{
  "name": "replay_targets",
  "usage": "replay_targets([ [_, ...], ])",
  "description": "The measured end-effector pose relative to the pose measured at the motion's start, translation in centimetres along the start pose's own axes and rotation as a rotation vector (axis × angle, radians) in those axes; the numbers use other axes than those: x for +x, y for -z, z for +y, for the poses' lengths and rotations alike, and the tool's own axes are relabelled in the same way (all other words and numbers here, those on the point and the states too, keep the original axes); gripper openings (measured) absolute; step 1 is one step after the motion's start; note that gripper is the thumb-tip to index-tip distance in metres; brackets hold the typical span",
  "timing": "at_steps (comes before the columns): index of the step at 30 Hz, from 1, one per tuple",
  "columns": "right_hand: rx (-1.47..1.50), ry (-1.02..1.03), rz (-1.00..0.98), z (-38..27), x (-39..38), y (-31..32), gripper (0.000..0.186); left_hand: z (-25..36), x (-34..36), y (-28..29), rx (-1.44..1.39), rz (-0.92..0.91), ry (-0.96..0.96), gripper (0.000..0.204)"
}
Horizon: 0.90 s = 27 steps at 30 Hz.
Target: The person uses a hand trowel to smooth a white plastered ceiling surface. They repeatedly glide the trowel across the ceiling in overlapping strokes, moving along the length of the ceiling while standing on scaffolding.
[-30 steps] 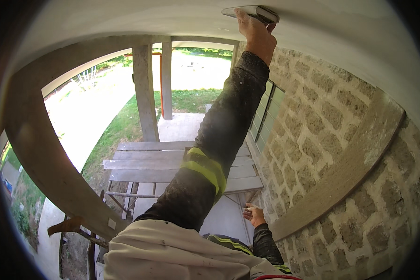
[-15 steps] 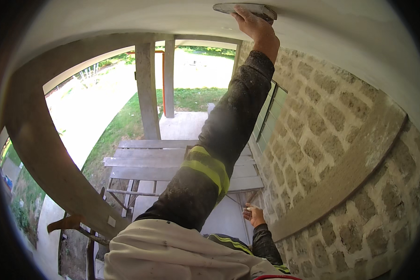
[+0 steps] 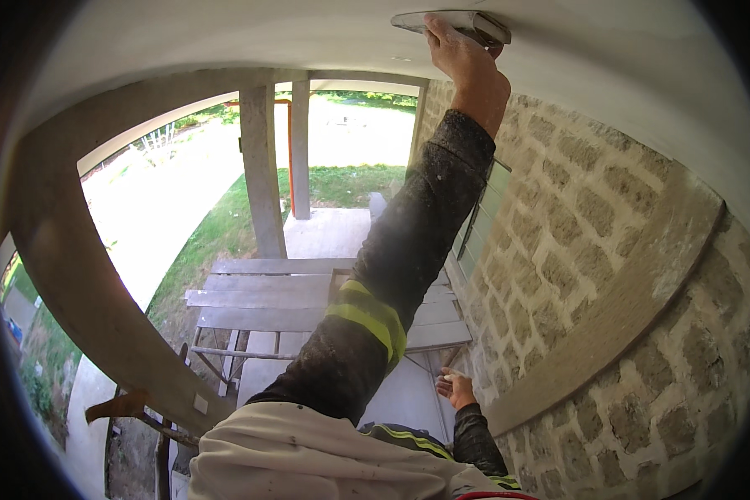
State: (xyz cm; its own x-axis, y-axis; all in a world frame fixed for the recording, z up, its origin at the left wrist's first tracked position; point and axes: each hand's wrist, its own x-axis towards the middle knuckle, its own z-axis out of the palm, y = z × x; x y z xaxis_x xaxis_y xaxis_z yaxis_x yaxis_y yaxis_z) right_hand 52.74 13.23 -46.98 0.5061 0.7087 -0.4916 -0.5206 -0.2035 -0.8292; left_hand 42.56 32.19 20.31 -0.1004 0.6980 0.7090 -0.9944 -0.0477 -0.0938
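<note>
Far left, a curved concrete beam (image 3: pixel 67 275) sweeps down the edge; a small pale tag (image 3: pixel 200 403) sits on its lower end, too small to make out. Below it a wooden handle (image 3: pixel 112 407) juts out, its head cut off from view. Centre: grey scaffold planks (image 3: pixel 258 296), partly hidden by the raised sleeve with a yellow band (image 3: pixel 367 315). The left hand (image 3: pixel 462 54) is up at the white ceiling (image 3: pixel 225 33), fingers clamped on a trowel (image 3: pixel 450 20) pressed flat against it; its grip is mostly hidden by the fingers. The right hand (image 3: pixel 456 387) hangs low beside the stone wall (image 3: pixel 608 225), loosely open, holding nothing. A window (image 3: pixel 481 221) shows behind the arm.
</note>
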Motion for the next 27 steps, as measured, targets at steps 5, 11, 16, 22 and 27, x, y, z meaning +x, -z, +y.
replay_targets([
  [5, -0.022, -0.039, -0.026, 0.2, 0.3, 0.2, 0.038, -1.0, -2.0, -1.5, 0.032, 0.023, 0.141, 0.075],
  [11, 0.034, -0.023, 0.006, 0.5, 0.5, 0.8, 0.038, -2.4, -3.3, -3.5, 0.058, 0.083, -0.245, 0.072],
  [16, 0.02, -0.028, 0.035, 0.9, 0.5, 1.4, 0.039, -2.4, -3.9, -2.8, -0.128, 0.019, 0.309, 0.078],
  [22, 0.039, -0.017, 0.016, 0.9, 0.7, 1.3, 0.039, -2.1, -1.9, -2.5, 0.1, 0.11, -0.307, 0.082],
  [27, 0.032, -0.011, 0.071, 0.6, 0.4, 1.3, 0.037, -2.1, 0.0, -0.2, 0.039, 0.036, 0.154, 0.069],
])
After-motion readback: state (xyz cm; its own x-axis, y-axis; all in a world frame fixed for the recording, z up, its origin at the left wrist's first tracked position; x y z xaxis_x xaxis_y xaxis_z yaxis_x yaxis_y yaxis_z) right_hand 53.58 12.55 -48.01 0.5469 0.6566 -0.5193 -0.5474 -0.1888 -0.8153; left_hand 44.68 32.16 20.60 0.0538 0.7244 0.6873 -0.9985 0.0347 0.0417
